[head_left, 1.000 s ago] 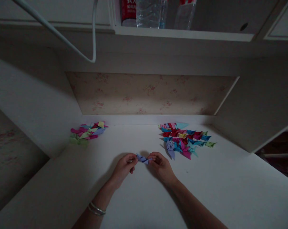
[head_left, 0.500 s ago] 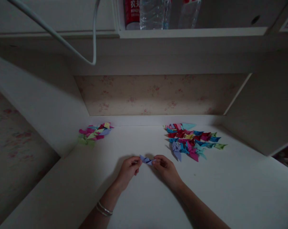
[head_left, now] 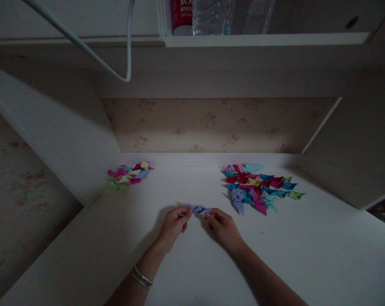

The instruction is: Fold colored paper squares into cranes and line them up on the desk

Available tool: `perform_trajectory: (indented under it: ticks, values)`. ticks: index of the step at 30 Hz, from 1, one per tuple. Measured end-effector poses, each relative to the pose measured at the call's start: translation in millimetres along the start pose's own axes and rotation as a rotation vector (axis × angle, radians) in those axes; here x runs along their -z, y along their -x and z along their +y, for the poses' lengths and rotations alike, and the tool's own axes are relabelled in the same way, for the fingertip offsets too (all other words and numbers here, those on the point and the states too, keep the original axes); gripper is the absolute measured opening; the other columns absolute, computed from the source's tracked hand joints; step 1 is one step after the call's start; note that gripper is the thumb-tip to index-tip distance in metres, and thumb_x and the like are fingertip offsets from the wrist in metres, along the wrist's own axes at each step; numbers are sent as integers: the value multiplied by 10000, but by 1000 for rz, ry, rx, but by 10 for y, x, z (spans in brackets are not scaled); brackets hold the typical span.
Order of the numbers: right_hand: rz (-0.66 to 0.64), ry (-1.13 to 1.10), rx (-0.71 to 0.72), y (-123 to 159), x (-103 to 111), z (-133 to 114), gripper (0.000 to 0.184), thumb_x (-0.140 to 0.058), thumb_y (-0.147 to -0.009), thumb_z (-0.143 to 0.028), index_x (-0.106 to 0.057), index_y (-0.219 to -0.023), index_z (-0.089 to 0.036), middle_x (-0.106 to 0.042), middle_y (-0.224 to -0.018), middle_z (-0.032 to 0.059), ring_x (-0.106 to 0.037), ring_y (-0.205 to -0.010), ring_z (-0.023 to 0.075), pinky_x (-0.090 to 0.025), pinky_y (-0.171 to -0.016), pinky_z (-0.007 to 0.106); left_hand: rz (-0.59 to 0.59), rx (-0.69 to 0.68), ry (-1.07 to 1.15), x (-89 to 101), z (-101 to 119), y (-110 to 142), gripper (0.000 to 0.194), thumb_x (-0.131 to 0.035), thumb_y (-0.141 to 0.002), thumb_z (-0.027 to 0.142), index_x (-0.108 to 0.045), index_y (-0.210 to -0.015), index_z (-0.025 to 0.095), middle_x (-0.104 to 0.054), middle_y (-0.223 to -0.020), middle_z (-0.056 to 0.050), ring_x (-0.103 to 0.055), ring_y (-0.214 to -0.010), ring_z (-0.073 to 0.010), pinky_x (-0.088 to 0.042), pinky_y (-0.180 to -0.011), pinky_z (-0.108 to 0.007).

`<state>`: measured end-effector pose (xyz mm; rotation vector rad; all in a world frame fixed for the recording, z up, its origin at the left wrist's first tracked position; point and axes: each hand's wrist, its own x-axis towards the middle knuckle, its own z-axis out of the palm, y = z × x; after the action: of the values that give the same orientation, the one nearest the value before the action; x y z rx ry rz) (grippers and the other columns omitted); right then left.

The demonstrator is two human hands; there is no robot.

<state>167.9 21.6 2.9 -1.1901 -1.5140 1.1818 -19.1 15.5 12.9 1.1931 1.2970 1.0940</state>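
Between my two hands is a small lavender folded paper piece (head_left: 199, 209), pointed at its left end. My left hand (head_left: 176, 222) pinches that left end between thumb and fingers. At the other end, my right hand (head_left: 222, 226) has its thumb and fingers closed on the paper. The piece is held just over the white tabletop (head_left: 192, 263). To the right and farther back lie several rows of colourful folded paper pieces (head_left: 259, 187), with a lavender one (head_left: 237, 200) nearest to my right hand.
A loose pile of coloured paper pieces (head_left: 130, 174) lies at the back left. Above, a shelf (head_left: 262, 40) holds a red-labelled container (head_left: 182, 17) and clear plastic bottles (head_left: 211, 17). A white bent lamp arm or cable (head_left: 128, 51) hangs at the upper left. Side panels flank the desk.
The lavender paper is tilted slightly differently between my fingers, showing more of its folded face. Both hands keep hold of its ends. The camera view has shifted a little.
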Motion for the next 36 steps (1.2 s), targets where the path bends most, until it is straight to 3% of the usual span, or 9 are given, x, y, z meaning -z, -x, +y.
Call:
perform_trajectory:
  ticks: [16, 36]
  values:
    - [30, -92, 19, -33, 8, 38, 371, -546, -840, -539, -599, -796, -175, -504, -561, -34, -451, -506, 109, -325, -486, 233, -94, 1, -79, -12, 26, -8, 364, -632, -728, 492, -644, -782, 133, -420, -505, 61, -364, -453, -88, -263, -442, -214]
    - [30, -77, 21, -46, -2, 67, 405, -524, -838, -581, -593, -846, -182, -525, -595, -18, -446, -494, 114, -321, -463, 236, -103, -30, -100, 1, -8, -4, 401, -605, -749, 531, -639, -795, 134, -430, -515, 57, -375, -454, -94, -265, -439, -218]
